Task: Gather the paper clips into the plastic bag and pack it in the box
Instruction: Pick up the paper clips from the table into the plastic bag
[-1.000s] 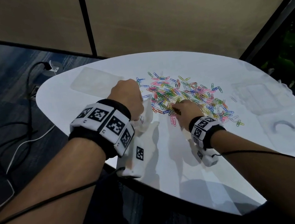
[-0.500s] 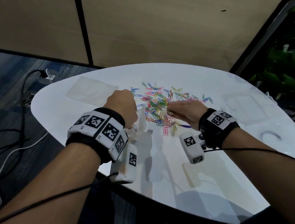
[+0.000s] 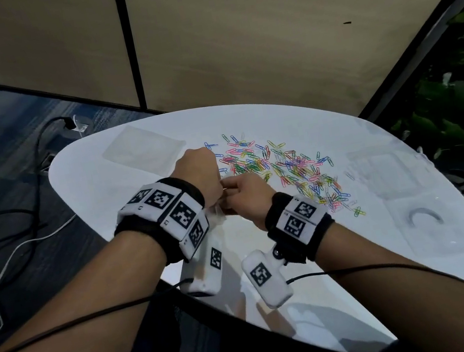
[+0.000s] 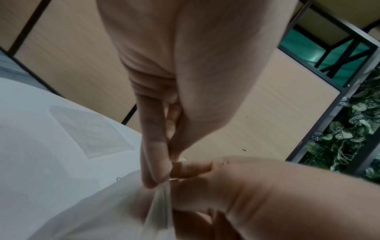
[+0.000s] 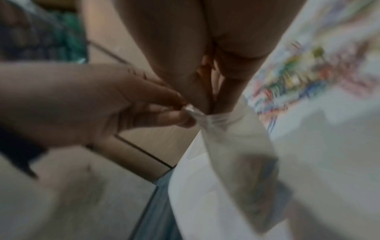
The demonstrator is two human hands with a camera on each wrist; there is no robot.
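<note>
I have both hands up over the near edge of the white table (image 3: 143,210), meeting knuckle to knuckle. My left hand (image 3: 197,172) has thumb and fingers pinched on the top edge of the clear plastic bag (image 4: 160,203), which hangs down below the pinch; my right hand (image 3: 245,195) pinches the same bag mouth from the other side, fingers curled, fingertips (image 5: 180,120) touching the left ones. Right wrist view is blurred, but the bag (image 5: 236,146) shows hanging from both pinches. Wristbands carry black-and-white square tags; the small print beside them is too small to read. The paper clips (image 3: 282,167) lie in a loose multicoloured scatter on the table just beyond and right of my hands, nearest ones almost at the right knuckles. The clear box (image 3: 378,171) sits on the table right of the clips, well apart from both hands. A second flat clear bag (image 3: 142,148) lies on the table beyond my left hand.
</note>
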